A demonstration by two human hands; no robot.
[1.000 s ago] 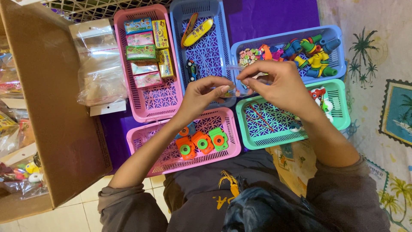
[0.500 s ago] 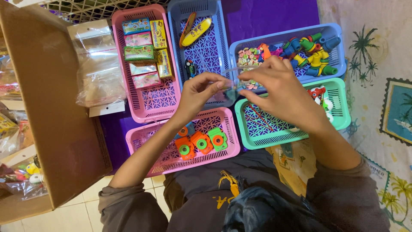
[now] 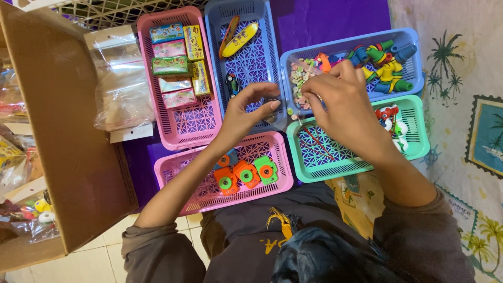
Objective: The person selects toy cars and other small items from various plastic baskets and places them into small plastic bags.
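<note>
Small clear bag (image 3: 285,102), hard to make out, sits pinched between both hands over the gap between the baskets. Left hand (image 3: 246,112): fingers curled narrow, thumb and forefinger gripping the bag's near edge. Right hand (image 3: 343,105): fingertips closed on the far edge, just above the blue basket (image 3: 346,44) of small pieces. Judgement: keep the grip light, hold the opening level, and work over the teal basket (image 3: 419,126) below the right hand so dropped pieces are caught.

The left hand (image 3: 246,112) and the right hand (image 3: 343,107) meet over the blue baskets (image 3: 249,63), fingers pinching something too small to make out. Toy cameras (image 3: 246,175) lie in the pink basket (image 3: 178,181) below; a green basket (image 3: 414,147) sits right.
</note>
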